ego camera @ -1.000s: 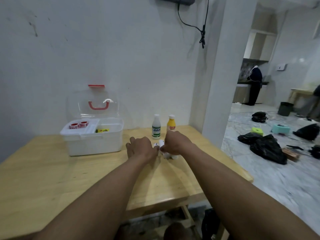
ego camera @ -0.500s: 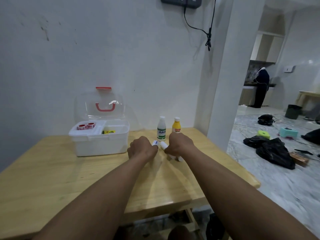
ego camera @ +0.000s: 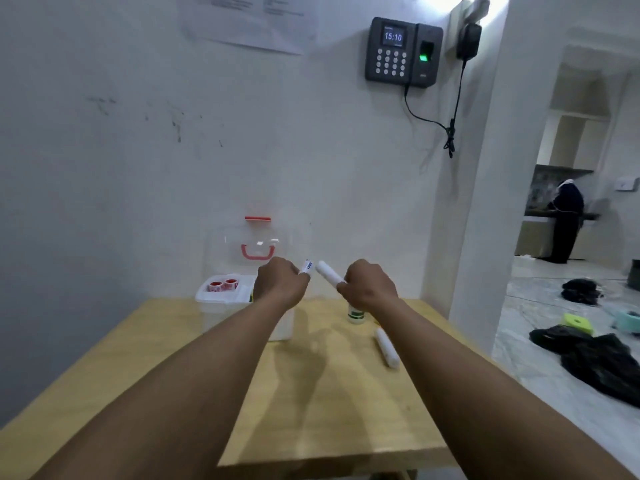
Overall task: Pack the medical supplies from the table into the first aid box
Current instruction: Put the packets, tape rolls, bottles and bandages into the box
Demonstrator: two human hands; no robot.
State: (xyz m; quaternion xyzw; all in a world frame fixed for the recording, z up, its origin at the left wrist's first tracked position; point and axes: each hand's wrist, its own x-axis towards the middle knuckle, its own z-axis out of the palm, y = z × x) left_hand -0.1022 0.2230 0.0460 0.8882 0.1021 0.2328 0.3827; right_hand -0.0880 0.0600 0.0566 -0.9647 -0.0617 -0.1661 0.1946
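Surface: light wooden table (ego camera: 329, 410), pale grain, filling the lower half of the frame, far edge set against the white wall, right edge running diagonally toward lower right. Directly on it, three items. (1) First aid box (ego camera: 221, 313), white base, left of centre at the far edge; its clear lid (ego camera: 235, 237) stands upright and open near the wall. (2) Small white bottle (ego camera: 356, 315) with a green label band, upright, right of centre near the far edge; only its lower part shows. (3) White roll (ego camera: 387, 347), lying flat on its side just below and right of the bottle, apart from it, near the right edge.
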